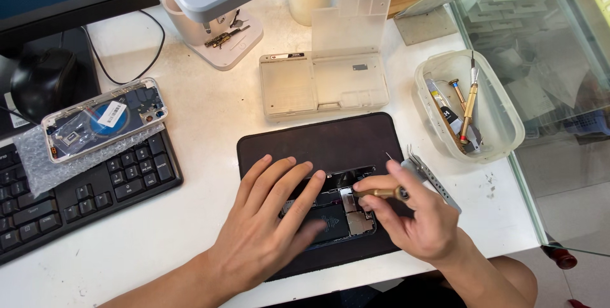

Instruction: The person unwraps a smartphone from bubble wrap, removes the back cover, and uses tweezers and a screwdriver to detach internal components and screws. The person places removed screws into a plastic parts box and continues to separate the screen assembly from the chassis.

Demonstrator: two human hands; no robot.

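your right hand [416, 222] is closed around a small gold-coloured metal screwdriver [381, 192], the fingers pinching its handle, and the tip points left and down into the open black phone with its inner parts showing [337, 213]. your left hand [267, 225] is not gripping anything; it lies flat with the fingers spread, pressing on the left part of the phone to keep it in place. the phone lies near the front edge of the dark rectangular work mat [318, 143], between your two hands.

i judge that you are in the step of working on a small screw near the upper middle of the phone. the next move calls for a steady tip, straight on the screw head, and light pressure, because such screws are easy to slip from or lose.

just to the right of your right hand, silver metal tweezers [432, 178] rest at the edge of the mat. further right stands a clear plastic tub with more screwdrivers [502, 136]. behind the mat is a pale plastic parts box with its lid open [324, 82]. far left, a transparent phone back housing [101, 117] lies on bubble wrap over a black keyboard [95, 200].
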